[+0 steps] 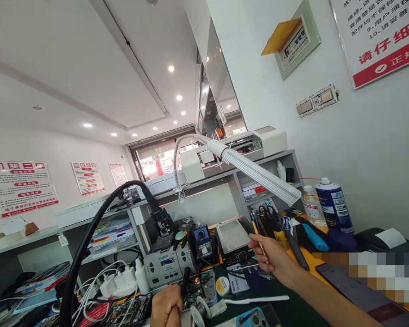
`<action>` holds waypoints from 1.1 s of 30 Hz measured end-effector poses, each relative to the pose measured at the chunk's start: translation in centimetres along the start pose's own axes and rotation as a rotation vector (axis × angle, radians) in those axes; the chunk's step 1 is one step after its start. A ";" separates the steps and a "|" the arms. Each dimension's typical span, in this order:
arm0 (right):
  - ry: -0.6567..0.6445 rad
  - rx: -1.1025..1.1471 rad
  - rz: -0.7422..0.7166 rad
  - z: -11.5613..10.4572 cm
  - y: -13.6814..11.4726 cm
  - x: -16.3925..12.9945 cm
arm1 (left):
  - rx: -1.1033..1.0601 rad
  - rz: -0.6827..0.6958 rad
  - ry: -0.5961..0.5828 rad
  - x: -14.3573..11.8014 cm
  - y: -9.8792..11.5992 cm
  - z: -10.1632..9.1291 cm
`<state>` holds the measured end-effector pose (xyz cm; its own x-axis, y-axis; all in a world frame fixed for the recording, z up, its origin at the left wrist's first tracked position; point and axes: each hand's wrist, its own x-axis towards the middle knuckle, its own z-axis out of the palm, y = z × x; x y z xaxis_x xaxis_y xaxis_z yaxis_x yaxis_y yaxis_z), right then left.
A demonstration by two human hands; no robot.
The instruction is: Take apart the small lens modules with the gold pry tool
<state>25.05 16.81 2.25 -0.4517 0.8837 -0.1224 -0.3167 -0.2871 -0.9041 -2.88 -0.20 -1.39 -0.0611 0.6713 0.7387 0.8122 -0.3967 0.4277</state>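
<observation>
Yellow-handled tool (pixel 258 237) partly hidden in right hand (pixel 271 259); left hand (pixel 166 308) cropped.

The right arm reaches in from the lower right, forearm bare and stretched forward and up to the left. The right hand (pixel 271 259) is raised, its fingers pinched together in a closed grip. The left hand (pixel 166 306) sits low at the bottom edge, knuckles up, fingers curled shut in a fist-like grip; its wrist is out of view.
</observation>
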 end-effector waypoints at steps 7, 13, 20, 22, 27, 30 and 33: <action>0.005 0.167 0.101 0.2 -0.3 0.0 | -0.065 -0.071 0.045 1.1 0.8 0.7; -0.035 0.255 0.168 0.4 -0.1 -0.3 | -0.188 -0.143 0.132 2.0 1.9 0.7; -0.021 0.319 0.244 0.6 0.1 -0.2 | -0.565 -0.397 0.230 3.8 2.8 1.5; -0.022 0.336 0.255 0.6 0.1 -0.2 | -0.685 -0.496 0.250 4.4 3.2 2.1; -0.038 0.373 0.285 0.6 0.1 -0.3 | -0.916 -0.727 0.295 4.8 3.8 2.8; -0.050 0.393 0.313 0.8 0.3 -0.6 | -1.014 -0.841 0.292 4.5 3.6 2.8; -0.049 0.412 0.331 1.1 0.4 -1.0 | -1.090 -0.919 0.277 3.7 3.3 2.7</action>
<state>24.47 15.43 2.43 -0.6187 0.7055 -0.3455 -0.4475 -0.6780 -0.5832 1.12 2.65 1.37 -0.5174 0.8557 0.0116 -0.4029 -0.2555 0.8789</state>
